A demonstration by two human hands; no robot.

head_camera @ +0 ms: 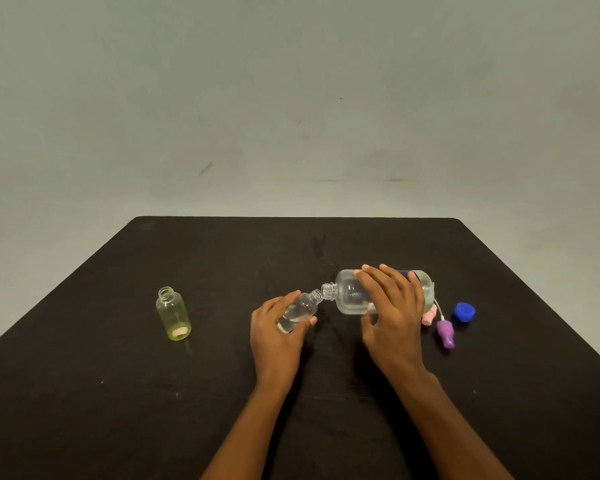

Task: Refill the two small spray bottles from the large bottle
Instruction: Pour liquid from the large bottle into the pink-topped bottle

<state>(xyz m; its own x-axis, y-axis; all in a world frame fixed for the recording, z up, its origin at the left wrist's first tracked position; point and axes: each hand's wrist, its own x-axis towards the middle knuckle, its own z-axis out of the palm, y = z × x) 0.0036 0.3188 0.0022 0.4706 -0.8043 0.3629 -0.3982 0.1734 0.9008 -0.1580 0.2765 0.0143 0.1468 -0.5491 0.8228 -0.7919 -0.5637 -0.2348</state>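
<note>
The large clear bottle [350,292] lies almost horizontal above the black table [222,258], with its open neck touching the open neck of a small clear spray bottle [300,308]. This small bottle is tilted toward it, and clear liquid fills its lower part. A little liquid is visible low in the large one.

The yellow-green small bottle [173,313] stands upright well to the left, uncapped; I cannot tell if it holds liquid.

The right hand [392,306] grips the large bottle, fingers spread over its top and thumb on the near side. The left hand [278,334] holds the small clear bottle, fingers curled round its body.

A blue cap [465,311], a purple spray head [445,332] with tube, and a partly hidden pink spray head [427,318] lie to the right.
</note>
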